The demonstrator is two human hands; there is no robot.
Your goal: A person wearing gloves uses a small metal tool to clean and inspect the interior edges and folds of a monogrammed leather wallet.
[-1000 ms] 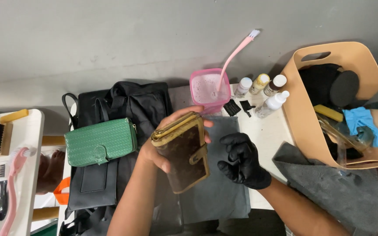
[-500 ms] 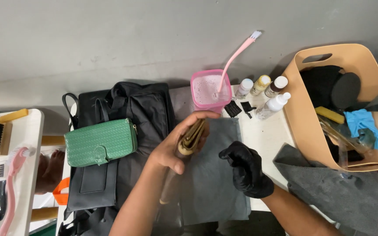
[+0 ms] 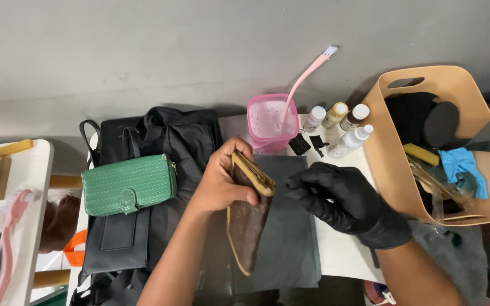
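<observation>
Brown leather zip wallet with gold edging (image 3: pixel 249 215), held edge-up above a grey cloth (image 3: pixel 290 238) on the surface. Bare left hand (image 3: pixel 222 184): grip closed around wallet's upper end. Black-gloved right hand (image 3: pixel 350 204) just beside it, fingers loosely curled, holding nothing. Green woven clutch (image 3: pixel 129 184) lies left on black bag (image 3: pixel 171 141).

wallet (image 3: pixel 249 218) left of basket (image 3: pixel 382 147)

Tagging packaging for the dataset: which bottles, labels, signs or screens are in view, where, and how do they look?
Four small bottles: behind the grey mat, between pink cup and tan basket; white, yellow and brown bodies, pale caps, one a spray top.
Labels: too small to tell.
Signs, screens: none.
</observation>
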